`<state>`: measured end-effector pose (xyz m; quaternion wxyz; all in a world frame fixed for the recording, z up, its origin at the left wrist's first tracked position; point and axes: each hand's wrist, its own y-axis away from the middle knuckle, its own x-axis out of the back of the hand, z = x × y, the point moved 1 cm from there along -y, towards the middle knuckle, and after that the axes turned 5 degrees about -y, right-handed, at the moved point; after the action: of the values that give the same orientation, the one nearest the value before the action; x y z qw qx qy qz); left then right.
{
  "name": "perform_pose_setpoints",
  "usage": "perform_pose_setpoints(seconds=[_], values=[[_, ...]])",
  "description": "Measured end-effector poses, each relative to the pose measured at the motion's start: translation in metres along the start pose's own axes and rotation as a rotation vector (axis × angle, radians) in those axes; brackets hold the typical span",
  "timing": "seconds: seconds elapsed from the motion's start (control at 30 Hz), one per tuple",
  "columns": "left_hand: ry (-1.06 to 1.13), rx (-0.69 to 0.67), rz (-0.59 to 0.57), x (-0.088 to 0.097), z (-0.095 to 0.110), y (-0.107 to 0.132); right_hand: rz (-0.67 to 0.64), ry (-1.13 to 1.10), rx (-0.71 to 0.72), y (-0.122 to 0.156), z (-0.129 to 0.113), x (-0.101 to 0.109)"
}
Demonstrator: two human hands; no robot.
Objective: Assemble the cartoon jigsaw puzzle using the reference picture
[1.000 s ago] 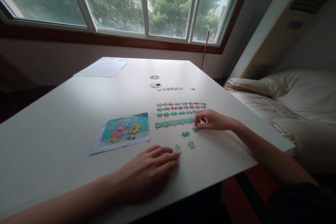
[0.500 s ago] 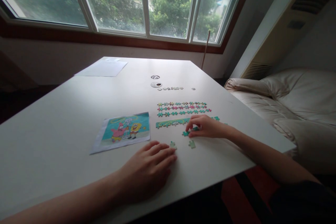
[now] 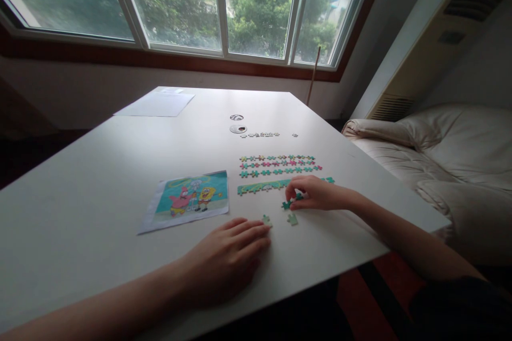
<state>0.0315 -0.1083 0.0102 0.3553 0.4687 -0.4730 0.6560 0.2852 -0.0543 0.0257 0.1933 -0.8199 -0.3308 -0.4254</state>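
Observation:
My left hand [image 3: 236, 250] lies flat on the table with its fingers stretched out, the fingertips touching a pale green puzzle piece [image 3: 266, 220]. My right hand [image 3: 318, 193] is bent over teal puzzle pieces [image 3: 286, 205], pinching them between thumb and fingers; they are partly hidden under the fingers. Just below, another pale green puzzle piece [image 3: 293, 219] lies loose. Behind the right hand runs an assembled puzzle strip [image 3: 260, 187], partly covered by that hand. Left of it is the picture sheet [image 3: 192, 195] with cartoon figures.
Beyond the strip, several rows of puzzle pieces [image 3: 276, 164] lie on the white table [image 3: 100, 181]. Farther off are a line of pieces [image 3: 264, 135] and two round items [image 3: 238, 129]. White paper [image 3: 158, 104] lies at the far left; a sofa [image 3: 472, 149] stands at the right.
My right hand and the teal pieces have shifted slightly to the right. My left fingertips and the pale green piece under them have slid a little to the right too.

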Motion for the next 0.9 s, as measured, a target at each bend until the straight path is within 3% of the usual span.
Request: perform_pose_setpoints(seconds=[0.5, 0.63, 0.73, 0.9], values=[[-0.057, -0.001, -0.019, -0.001, 0.000, 0.000, 0.019, -0.029, -0.001, 0.001, -0.002, -0.001], [-0.145, -0.062, -0.005, -0.001, 0.004, -0.002, 0.032, -0.056, -0.012, 0.001, -0.003, 0.003], [-0.191, -0.118, -0.013, 0.003, 0.010, -0.005, 0.066, -0.115, -0.017, 0.003, -0.002, 0.008], [-0.268, -0.087, -0.024, 0.000, 0.022, -0.012, 0.091, -0.327, -0.058, 0.003, 0.001, 0.009]])
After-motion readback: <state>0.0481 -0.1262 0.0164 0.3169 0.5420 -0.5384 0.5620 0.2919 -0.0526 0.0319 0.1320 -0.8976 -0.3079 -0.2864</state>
